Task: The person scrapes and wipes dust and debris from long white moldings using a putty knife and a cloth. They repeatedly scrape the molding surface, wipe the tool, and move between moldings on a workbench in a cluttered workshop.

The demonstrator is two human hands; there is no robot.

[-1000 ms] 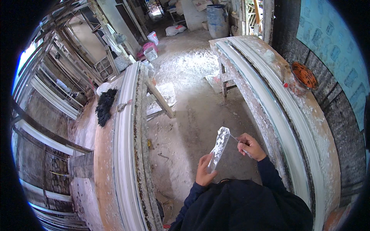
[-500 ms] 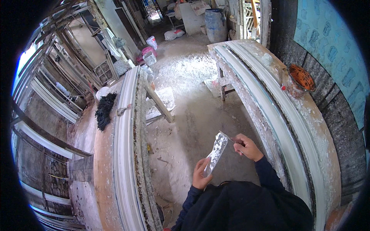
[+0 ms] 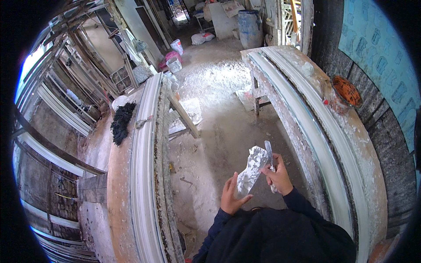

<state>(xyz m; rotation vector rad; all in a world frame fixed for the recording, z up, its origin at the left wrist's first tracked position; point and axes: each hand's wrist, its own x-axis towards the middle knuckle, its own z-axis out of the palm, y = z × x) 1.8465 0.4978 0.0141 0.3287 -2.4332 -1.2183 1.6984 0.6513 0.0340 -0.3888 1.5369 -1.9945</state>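
Observation:
My right hand (image 3: 280, 177) is closed around a narrow putty knife (image 3: 268, 151), its blade pointing up and away from me. That hand's fingertips also touch the right edge of a flat plate (image 3: 251, 168) smeared with white plaster. Next to the plate's lower end is my left hand (image 3: 232, 195), its thumb and fingers spread apart around that end. Both hands are held above the floor, between two long benches. Where the left palm meets the plate is hard to make out.
Long white moulding strips lie on the left bench (image 3: 117, 175) and the right bench (image 3: 372, 184). A black brush-like bundle (image 3: 123, 122) and a small tool (image 3: 144, 122) sit at left. An orange-lined bucket (image 3: 347, 91) stands at right; a blue barrel (image 3: 250, 30) is farther back.
The plate has turned to show a broader plastered face. My left hand's grip has loosened and its fingers have spread. The putty knife now points upward, and my right hand is closer to the plate.

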